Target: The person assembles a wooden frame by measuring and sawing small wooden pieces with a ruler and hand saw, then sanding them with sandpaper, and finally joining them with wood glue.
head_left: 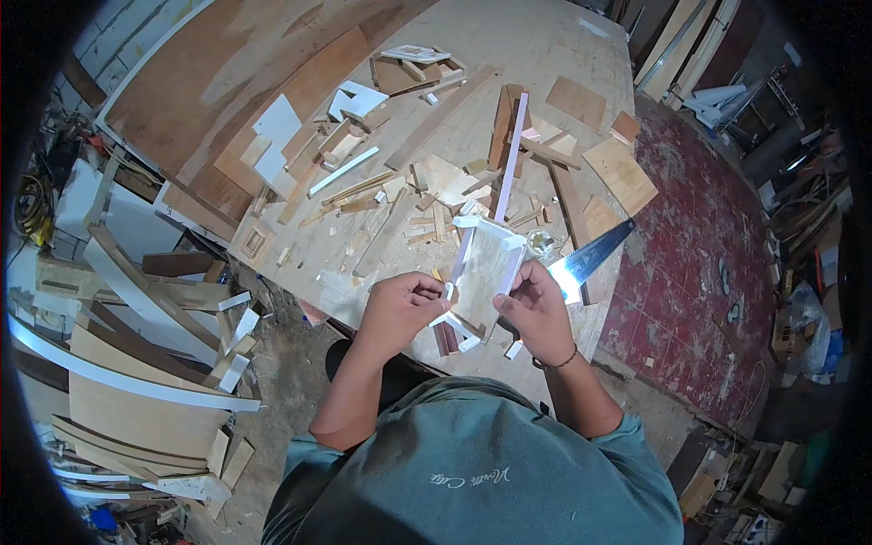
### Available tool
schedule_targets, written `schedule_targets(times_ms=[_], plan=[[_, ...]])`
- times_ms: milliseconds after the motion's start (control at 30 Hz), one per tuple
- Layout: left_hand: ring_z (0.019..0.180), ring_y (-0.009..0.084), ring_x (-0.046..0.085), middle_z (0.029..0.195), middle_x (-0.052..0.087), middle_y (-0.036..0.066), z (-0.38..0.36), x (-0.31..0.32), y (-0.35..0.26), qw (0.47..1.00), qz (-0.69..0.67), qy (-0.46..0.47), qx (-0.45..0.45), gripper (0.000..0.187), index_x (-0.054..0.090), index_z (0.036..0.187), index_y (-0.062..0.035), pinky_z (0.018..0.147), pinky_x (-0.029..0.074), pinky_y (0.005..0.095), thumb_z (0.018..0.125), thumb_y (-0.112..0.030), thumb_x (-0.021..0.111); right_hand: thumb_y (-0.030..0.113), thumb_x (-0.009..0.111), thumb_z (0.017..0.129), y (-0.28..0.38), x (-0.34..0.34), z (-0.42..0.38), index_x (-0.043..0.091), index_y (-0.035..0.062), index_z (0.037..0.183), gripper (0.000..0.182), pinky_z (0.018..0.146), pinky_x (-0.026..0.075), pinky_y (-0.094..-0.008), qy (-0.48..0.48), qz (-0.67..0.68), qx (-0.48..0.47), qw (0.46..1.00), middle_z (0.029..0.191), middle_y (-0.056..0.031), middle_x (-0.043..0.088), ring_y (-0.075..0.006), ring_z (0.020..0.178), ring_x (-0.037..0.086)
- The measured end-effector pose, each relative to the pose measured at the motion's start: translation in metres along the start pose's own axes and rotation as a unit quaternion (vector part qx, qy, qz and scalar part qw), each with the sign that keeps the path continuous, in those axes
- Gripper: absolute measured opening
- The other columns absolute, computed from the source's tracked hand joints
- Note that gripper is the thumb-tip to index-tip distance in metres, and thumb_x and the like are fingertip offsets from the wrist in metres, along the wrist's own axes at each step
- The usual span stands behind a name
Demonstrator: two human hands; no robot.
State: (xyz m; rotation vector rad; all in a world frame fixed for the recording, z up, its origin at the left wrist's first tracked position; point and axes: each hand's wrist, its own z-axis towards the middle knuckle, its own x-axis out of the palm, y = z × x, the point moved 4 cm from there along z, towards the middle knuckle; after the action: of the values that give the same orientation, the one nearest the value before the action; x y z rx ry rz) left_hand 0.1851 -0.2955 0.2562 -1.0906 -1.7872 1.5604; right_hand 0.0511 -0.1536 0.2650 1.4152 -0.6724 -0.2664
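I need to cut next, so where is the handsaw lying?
In the head view the handsaw lies on the workbench near its right edge, just right of the right hand and the small white frame.

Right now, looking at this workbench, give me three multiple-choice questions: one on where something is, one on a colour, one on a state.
1. Where does the handsaw lie?
A. on the workbench, right of the hands
B. on the floor
C. in the left hand

2. What colour are the strips of the small frame?
A. black
B. white
C. red

3. How is the frame held?
A. lying untouched
B. by one hand only
C. by both hands

Answers: 1 A, the blade rests on the bench top beside the right hand. 2 B, its strips show white against the bare wood. 3 C, the left hand and the right hand each grip a side of its near end.
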Motion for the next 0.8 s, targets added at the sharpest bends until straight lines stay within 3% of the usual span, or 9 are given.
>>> schedule_targets(times_ms=[300, 367, 800], plan=[[0.072, 0.0088, 0.060, 0.082, 0.065, 0.007, 0.004, -0.004, 0.002, 1.000, -0.007, 0.021, -0.003, 0.020, 0.064, 0.091, 0.0048, 0.065, 0.048, 0.0217, 0.075, -0.003, 0.072, -0.002, 0.064, 0.078, -0.001, -0.003, 0.001, 0.040, 0.0069, 0.087, 0.026, 0.063, 0.043, -0.0192, 0.002, 0.018, -0.004, 1.000, 0.083, 0.0001, 0.050, -0.0049, 0.075, 0.049], [0.072, 0.0093, 0.060, 0.082, 0.065, 0.007, 0.003, -0.005, 0.002, 1.000, -0.018, 0.023, 0.004, 0.019, 0.065, 0.091, 0.0049, 0.065, 0.048, 0.0221, 0.075, -0.003, 0.072, -0.002, 0.063, 0.078, -0.002, -0.005, 0.001, 0.041, 0.0073, 0.087, 0.026, 0.064, 0.044, -0.0198, -0.001, 0.028, 0.045, 0.999, 0.084, 0.0004, 0.050, -0.0053, 0.075, 0.049], [0.072, 0.0091, 0.060, 0.084, 0.067, 0.008, 0.009, -0.006, 0.011, 0.998, -0.016, 0.051, 0.023, 0.019, 0.066, 0.088, 0.0049, 0.067, 0.047, 0.0212, 0.073, -0.004, 0.074, -0.002, 0.063, 0.078, -0.006, -0.006, -0.003, 0.042, 0.0069, 0.086, 0.024, 0.060, 0.044, -0.0204, -0.012, 0.017, 0.043, 0.999, 0.082, -0.0010, 0.053, -0.0059, 0.071, 0.052]])
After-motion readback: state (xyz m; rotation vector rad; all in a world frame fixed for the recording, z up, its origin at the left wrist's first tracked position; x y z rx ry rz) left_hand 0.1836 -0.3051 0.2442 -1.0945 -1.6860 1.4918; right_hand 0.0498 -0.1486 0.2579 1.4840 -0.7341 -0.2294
